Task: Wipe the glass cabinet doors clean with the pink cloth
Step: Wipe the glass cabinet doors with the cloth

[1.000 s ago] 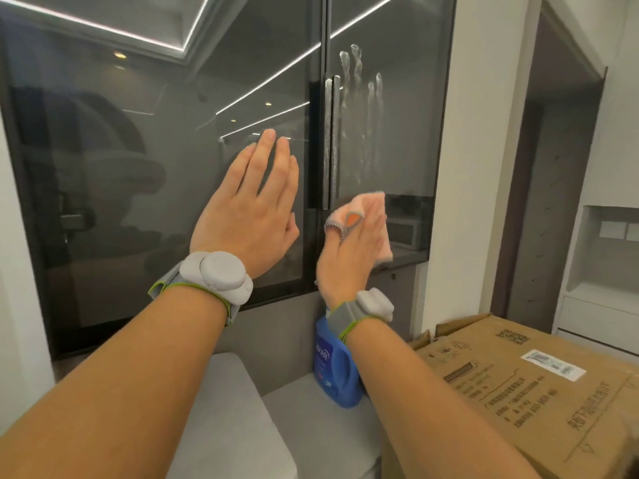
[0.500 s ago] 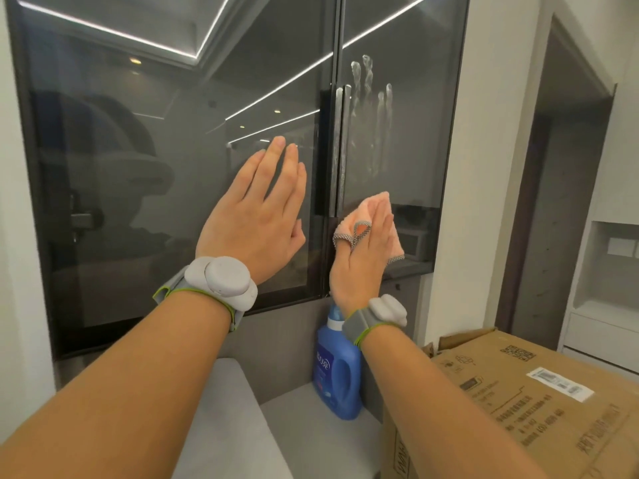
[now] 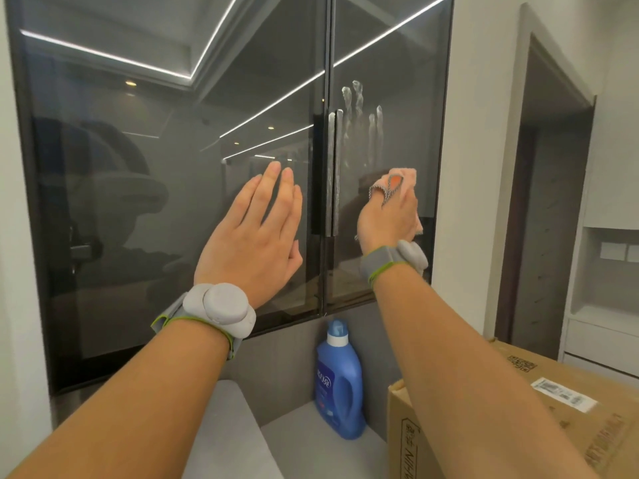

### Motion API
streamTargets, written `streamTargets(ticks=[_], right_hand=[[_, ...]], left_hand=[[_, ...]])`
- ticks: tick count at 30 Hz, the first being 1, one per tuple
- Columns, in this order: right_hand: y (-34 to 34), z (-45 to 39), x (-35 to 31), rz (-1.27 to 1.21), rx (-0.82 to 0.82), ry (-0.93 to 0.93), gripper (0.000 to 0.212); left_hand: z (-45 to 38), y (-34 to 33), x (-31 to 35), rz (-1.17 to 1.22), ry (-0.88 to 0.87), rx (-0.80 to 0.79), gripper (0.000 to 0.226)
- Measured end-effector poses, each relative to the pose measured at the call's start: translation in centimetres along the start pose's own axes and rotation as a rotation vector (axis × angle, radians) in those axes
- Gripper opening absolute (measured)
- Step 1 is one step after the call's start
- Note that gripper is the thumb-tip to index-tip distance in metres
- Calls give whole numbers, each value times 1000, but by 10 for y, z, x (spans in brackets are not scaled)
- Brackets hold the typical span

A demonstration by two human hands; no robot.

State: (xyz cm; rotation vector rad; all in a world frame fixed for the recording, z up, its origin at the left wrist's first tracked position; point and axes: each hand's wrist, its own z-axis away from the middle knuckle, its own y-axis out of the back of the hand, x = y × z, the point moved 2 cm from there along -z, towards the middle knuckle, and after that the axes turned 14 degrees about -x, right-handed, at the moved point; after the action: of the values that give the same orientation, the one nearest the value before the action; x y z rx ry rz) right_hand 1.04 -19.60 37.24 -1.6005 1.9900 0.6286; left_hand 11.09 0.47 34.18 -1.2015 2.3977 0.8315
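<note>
**Two hands at two glass doors, one cloth at work**

A person stands before a cabinet with two dark glass doors. The left hand [image 3: 254,233] lies flat against the left door [image 3: 166,188], fingers straight and close together, its grip spread and holding nothing. The right hand [image 3: 389,216] presses one pink cloth [image 3: 403,178] against the right door [image 3: 390,81], its grip closed on the cloth, which bunches above and beside the fingers. Just above the cloth, a set of whitish streaks [image 3: 361,115], about five in number, runs down the glass. Two slim vertical handles [image 3: 332,174] meet where the doors join, between the two hands. Each wrist carries one grey band [image 3: 221,309] edged in green, two in all. Below the doors, one blue bottle [image 3: 337,382] with a white neck and blue cap stands upright on a grey tabletop [image 3: 311,447], close to the back wall. One cardboard box [image 3: 567,409] with a white label sits to the right of the bottle, partly under the right forearm.
</note>
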Motion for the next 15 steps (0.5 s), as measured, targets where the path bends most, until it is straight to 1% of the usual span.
streamTargets(ticks=[1, 3, 4, 5, 6, 7, 8, 9, 10, 11, 13, 15], right_hand=[[3, -12, -11, 6, 0, 27, 15], [2, -29, -26, 35, -25, 138, 17], [-3, -33, -27, 41, -95, 182, 27], [-8, -31, -23, 29, -186, 203, 42], [-9, -25, -14, 17, -242, 197, 52], [-7, -17, -2, 22, -225, 186, 54], [-4, -9, 9, 29, -146, 183, 46], [0, -4, 20, 43, -41, 176, 30], [2, -2, 25, 51, 27, 132, 18], [4, -4, 25, 35, 45, 68, 16], [4, -22, 14, -35, -10, -19, 16], [5, -47, -8, -48, -46, 4, 16]], left_hand=[[0, 0, -1, -1, 3, 1, 69], [0, -2, -1, -4, 9, -3, 69], [0, -2, 0, -2, 6, -3, 69], [0, -2, 0, 1, -1, 1, 68], [0, -1, 0, 3, -4, 2, 68], [1, 0, 0, 4, -3, 0, 68], [1, 2, 0, 3, 0, -7, 68], [1, 4, 0, 5, 1, -21, 69], [2, 6, -1, 10, 0, -41, 69], [1, 8, -3, 10, -8, -56, 69], [-6, 14, -8, -19, -44, -40, 66], [-15, 23, -16, -34, -72, -6, 58]])
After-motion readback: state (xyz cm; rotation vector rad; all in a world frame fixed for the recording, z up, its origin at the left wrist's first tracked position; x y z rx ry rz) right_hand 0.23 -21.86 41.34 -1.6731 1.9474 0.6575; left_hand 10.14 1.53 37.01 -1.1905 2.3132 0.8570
